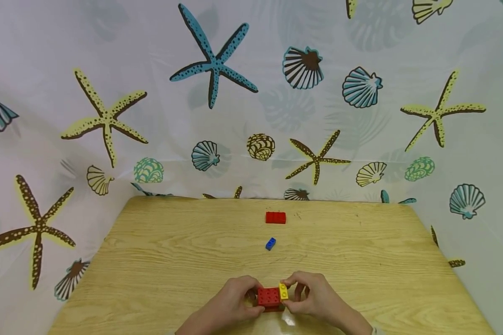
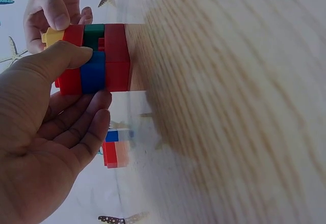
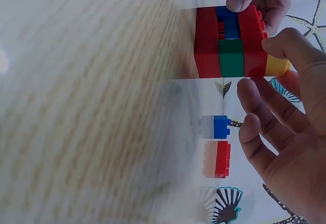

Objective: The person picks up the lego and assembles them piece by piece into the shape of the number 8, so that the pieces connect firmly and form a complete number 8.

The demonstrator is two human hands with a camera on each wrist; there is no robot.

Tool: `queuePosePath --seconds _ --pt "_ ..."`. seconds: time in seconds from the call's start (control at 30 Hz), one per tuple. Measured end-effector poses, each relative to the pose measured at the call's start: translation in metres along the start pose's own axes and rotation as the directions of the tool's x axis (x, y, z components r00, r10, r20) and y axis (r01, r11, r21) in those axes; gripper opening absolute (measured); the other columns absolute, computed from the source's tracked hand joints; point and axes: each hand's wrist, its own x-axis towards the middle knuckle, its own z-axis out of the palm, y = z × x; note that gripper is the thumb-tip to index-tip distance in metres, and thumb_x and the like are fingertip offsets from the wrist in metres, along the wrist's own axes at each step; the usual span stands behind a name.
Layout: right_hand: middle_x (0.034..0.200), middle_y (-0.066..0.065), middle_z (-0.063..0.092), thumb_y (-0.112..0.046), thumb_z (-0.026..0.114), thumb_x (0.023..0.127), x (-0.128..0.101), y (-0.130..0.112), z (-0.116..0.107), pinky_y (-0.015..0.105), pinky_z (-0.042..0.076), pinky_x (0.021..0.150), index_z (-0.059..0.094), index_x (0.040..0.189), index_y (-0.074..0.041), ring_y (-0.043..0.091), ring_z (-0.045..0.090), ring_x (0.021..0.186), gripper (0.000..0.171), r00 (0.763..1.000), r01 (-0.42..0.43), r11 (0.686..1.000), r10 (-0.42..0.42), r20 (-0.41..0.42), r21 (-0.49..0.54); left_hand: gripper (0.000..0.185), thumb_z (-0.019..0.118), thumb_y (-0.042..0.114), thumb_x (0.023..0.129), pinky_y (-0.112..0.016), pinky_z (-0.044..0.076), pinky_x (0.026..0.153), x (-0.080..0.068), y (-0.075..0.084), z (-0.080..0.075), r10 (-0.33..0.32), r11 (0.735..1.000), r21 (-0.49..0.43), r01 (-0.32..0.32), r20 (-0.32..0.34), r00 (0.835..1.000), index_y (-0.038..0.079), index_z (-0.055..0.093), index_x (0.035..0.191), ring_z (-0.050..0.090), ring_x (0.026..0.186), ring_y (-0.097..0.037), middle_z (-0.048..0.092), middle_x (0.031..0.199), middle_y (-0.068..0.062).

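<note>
A small block stack stands on the table close to the front. Its base is a red brick (image 2: 118,63), with a blue brick (image 2: 93,76) and a green brick (image 3: 231,58) side by side above it and a gap between them. Another red brick (image 1: 268,296) lies across these two. My left hand (image 1: 234,300) grips the stack's left end, thumb over the blue and upper red bricks. A yellow brick (image 1: 283,291) sits at the right end of the upper red brick. My right hand (image 1: 316,298) pinches this yellow brick between thumb and fingers.
Beyond the stack lies a loose blue brick (image 1: 270,244), and farther back a red brick (image 1: 275,217). The wooden table (image 1: 172,242) meets a white cloth (image 1: 243,116) printed with starfish and shells at its back and sides.
</note>
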Motion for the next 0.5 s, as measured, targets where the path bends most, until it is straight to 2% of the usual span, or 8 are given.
queuePosePath --seconds 0.27,0.5 --pt "0.100 0.006 0.073 -0.012 0.083 0.089 -0.0004 -0.0028 0.0021 0.024 0.055 0.060 0.072 0.115 -0.016 -0.002 0.064 0.073 0.029 0.999 -0.049 0.997 0.048 0.020 0.055 0.025 0.087 0.017 0.086 -0.021 0.054 0.074 -0.0015 0.0010 0.0004 -0.017 1.000 -0.015 0.017 0.002 1.000 0.011 0.073 0.105 0.063 0.082 -0.002 0.071 0.095 0.008" --pt "0.104 0.006 0.073 -0.012 0.082 0.089 0.0005 0.0002 0.0049 0.024 0.055 0.062 0.071 0.118 -0.011 -0.001 0.065 0.075 0.031 1.000 0.001 0.998 -0.001 0.002 0.062 0.025 0.087 0.015 0.086 -0.022 0.055 0.074 -0.0019 0.0018 -0.0009 -0.007 1.000 -0.012 0.007 -0.003 1.000 0.010 0.073 0.106 0.063 0.082 -0.001 0.071 0.095 0.007"
